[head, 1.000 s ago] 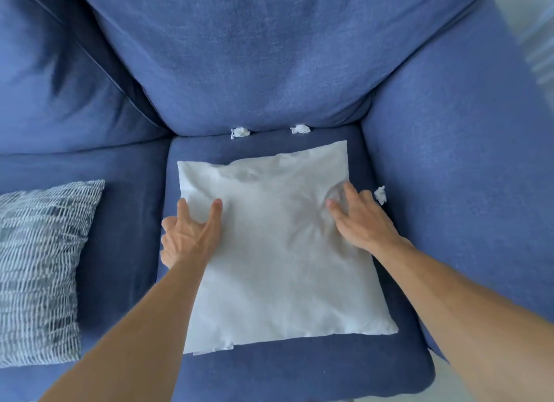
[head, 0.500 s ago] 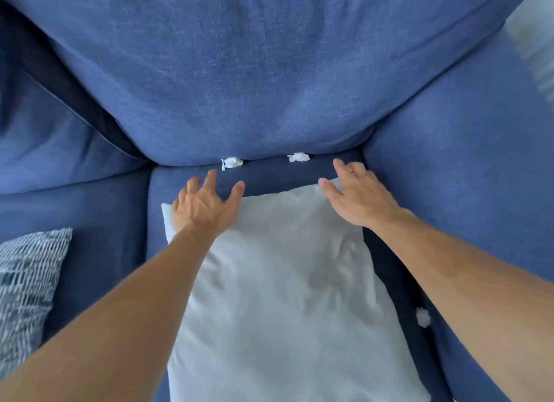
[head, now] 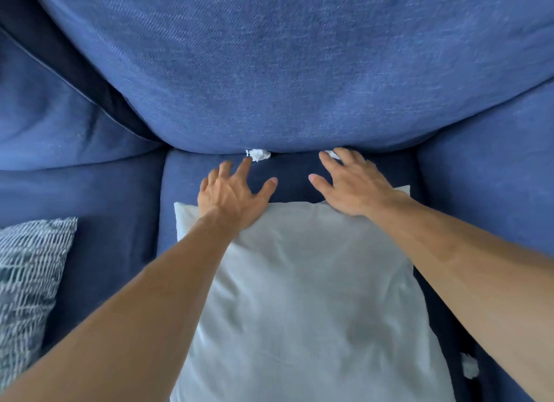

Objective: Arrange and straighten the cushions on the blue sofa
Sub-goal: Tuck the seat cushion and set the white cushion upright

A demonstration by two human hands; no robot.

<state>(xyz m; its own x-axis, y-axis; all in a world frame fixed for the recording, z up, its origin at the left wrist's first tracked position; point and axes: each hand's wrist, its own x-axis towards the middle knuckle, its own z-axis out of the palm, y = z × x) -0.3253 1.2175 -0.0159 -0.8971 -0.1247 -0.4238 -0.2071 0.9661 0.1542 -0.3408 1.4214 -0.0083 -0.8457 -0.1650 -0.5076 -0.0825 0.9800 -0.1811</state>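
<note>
2 hands: left hand (head: 230, 194) and right hand (head: 353, 188) were both spread flat, fingers straight, gripping nothing.
Left reach: heel lay over the far edge of the white cushion (head: 314, 296); fingertips were just short of a crumpled scrap (head: 257, 154).
Right reach: fingertips were at the seat crease, partly covering a second scrap (head: 331, 154).
Cushion position: it lay flat on the seat cushion (head: 186, 176) of the blue sofa (head: 494, 161), with a strip of bare seat before the back cushion (head: 284, 71).
Neighbour: patterned cushion (head: 27, 281) lay on the next seat to the left, apart.
Third scrap (head: 470, 368): beside the white cushion's right edge.
Surface: blue woven fabric.
Room: sofa filled the whole view.
</note>
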